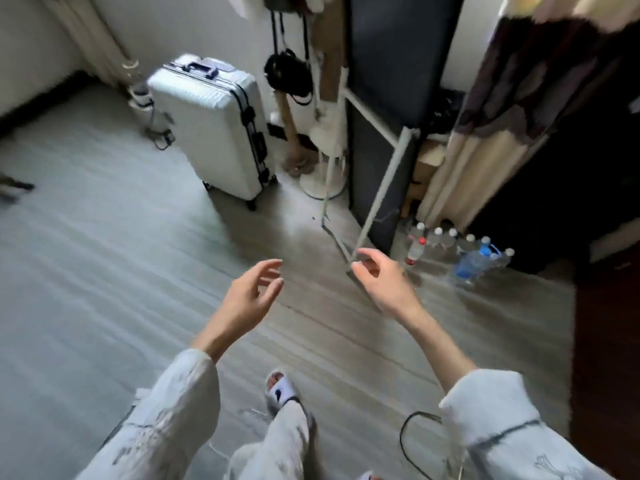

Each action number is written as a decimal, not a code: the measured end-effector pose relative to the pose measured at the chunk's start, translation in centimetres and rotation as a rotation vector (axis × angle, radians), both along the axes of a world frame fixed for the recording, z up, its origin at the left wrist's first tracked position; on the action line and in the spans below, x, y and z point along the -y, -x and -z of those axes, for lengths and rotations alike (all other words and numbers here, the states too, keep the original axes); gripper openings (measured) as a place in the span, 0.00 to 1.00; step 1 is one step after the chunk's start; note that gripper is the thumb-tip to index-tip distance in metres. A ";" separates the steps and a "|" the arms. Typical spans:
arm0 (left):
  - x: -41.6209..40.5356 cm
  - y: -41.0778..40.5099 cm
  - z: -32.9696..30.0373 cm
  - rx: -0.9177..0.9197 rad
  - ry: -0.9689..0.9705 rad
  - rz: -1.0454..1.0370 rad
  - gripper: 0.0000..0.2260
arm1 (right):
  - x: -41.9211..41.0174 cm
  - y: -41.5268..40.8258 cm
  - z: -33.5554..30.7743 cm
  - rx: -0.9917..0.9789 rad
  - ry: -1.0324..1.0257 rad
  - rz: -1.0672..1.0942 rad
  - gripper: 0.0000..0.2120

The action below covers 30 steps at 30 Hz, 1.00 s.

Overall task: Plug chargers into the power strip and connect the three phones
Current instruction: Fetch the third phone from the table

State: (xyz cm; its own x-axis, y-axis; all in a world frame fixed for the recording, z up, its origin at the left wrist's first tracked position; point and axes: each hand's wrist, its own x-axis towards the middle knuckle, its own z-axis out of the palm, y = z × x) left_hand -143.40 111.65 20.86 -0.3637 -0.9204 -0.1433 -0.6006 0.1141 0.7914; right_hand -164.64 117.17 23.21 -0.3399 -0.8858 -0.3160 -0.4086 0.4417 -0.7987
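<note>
My left hand (251, 294) is raised over the grey wooden floor with its fingers relaxed and loosely spread, holding nothing. My right hand (382, 278) is raised beside it, fingers loosely curled and empty. A black cable (410, 445) loops on the floor near my right sleeve at the bottom. No power strip, charger or phone shows in this blurred view.
A white suitcase (211, 126) stands at the back left. A white fan stand (323, 181) and a white rack frame (377, 188) rise ahead. Several water bottles (457, 247) stand on the floor at the right by a curtain (460, 168). My slippered foot (282, 388) is below.
</note>
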 end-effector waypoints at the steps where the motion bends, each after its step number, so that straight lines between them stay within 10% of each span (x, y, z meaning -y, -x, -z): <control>1: 2.2 -2.1 -0.6 -0.010 0.022 -0.042 0.13 | 3.1 -1.9 -0.8 -0.020 0.016 -0.065 0.16; 30: 49.0 -58.0 -7.4 -0.023 0.178 -0.864 0.11 | 66.8 -61.6 -9.2 0.009 0.344 -0.918 0.15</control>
